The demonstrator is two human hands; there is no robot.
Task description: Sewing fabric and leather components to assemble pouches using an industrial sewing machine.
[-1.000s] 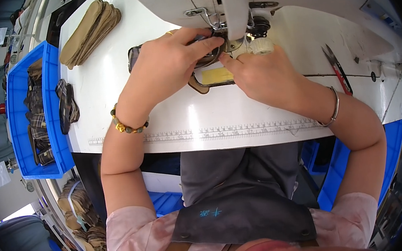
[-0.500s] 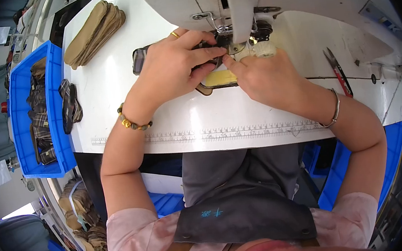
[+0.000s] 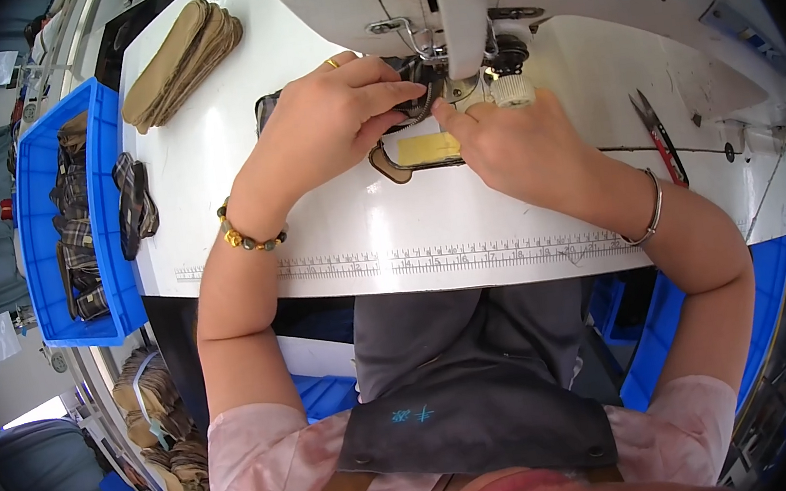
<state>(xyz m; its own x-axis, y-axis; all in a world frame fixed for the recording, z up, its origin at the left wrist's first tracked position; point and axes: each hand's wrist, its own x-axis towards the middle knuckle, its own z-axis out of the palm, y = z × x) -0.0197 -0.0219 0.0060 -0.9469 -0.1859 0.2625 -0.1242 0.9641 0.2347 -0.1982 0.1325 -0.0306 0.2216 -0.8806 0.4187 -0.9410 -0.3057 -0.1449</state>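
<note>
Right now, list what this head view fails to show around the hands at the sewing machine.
- Needle and presser foot: hidden behind the machine head.
- Most of the dark workpiece: covered by the left hand.
- Right hand: its fingertips vanish under the machine.
- Contents of the blue bin: small and bent near the rim.
- Ruler markings on the table edge: too small to read.

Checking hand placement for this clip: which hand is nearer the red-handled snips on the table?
Right. The right hand lies between the sewing machine's needle area and the snips off to its right; the left hand is farther away, left of the needle.
</note>
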